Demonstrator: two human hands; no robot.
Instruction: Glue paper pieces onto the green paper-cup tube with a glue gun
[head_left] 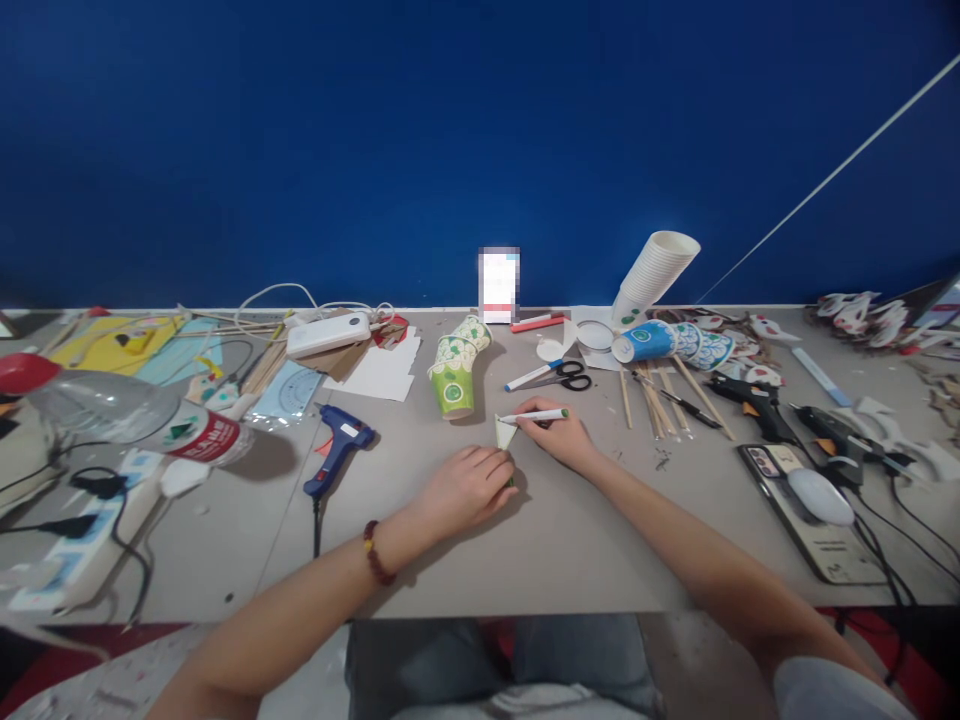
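A small whitish piece [505,432] with a bit of green at its lower end lies in front of me near the middle of the table. My left hand [471,488] is closed over its lower part, fingers bent round it. In my right hand [556,434] is a white marker [534,416] with a green end, pinched in the fingers, its tip at the upper part of the piece. Just beyond my hands stand green patterned paper cups [455,385], tilted. Black-handled scissors [574,376] and a blue-capped marker [534,375] lie behind my right hand.
A blue glue gun [339,450] and a large bottle [202,432] lie left, near a power strip [97,540]. Stacked white cups [656,272], blue cups [649,341] and wooden sticks [658,405] are right. A phone [817,520] bears a white mouse [820,497].
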